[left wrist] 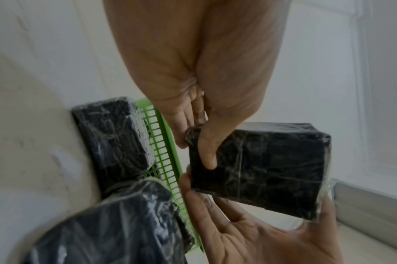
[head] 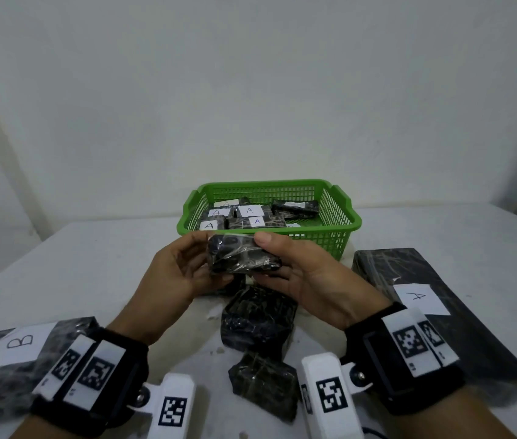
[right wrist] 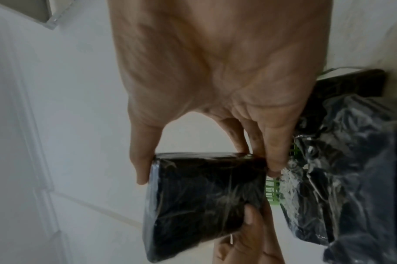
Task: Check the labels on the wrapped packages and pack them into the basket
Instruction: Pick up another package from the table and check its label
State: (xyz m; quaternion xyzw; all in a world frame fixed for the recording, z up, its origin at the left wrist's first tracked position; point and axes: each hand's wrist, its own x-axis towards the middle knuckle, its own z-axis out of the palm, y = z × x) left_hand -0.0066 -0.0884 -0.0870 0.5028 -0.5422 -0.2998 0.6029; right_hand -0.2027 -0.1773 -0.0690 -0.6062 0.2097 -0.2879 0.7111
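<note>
1. Both hands hold one small black wrapped pkg (head: pixel 244 253) in the air above the tabletop (head: pixel 92 264), just in front of the green basket (head: pixel 342 217).
2. Left hand (head: pixel 181 267): its grip is pinched on the pkg's left end, thumb on the near face, fingers behind. Left wrist view shows the thumb (left wrist: pixel 206 151) pressed flat on the wrap.
3. Right hand (head: pixel 311 274): its grip is closed round the pkg's right end, thumb on the top edge, fingers under. Right wrist view shows the same, w/ the pkg (right wrist: pixel 204 196) between thumb and fingers.
4. No label shows on the held pkg's visible faces in any view.
5. Basket sits at the far side of the tabletop, several small black pkgs inside; most show white labels marked "A" (head: pixel 249 211).
6. Two more unlabelled-looking black pkgs (head: pixel 260 318) lie on the tabletop below the hands, one nearer the camera (head: pixel 263 384).
7. Large flat black pkg w/ "A" label (head: pixel 421 299) lies to the right; another w/ "B" label (head: pixel 19 342) lies at the near left, partly behind the left wrist band.
</note>
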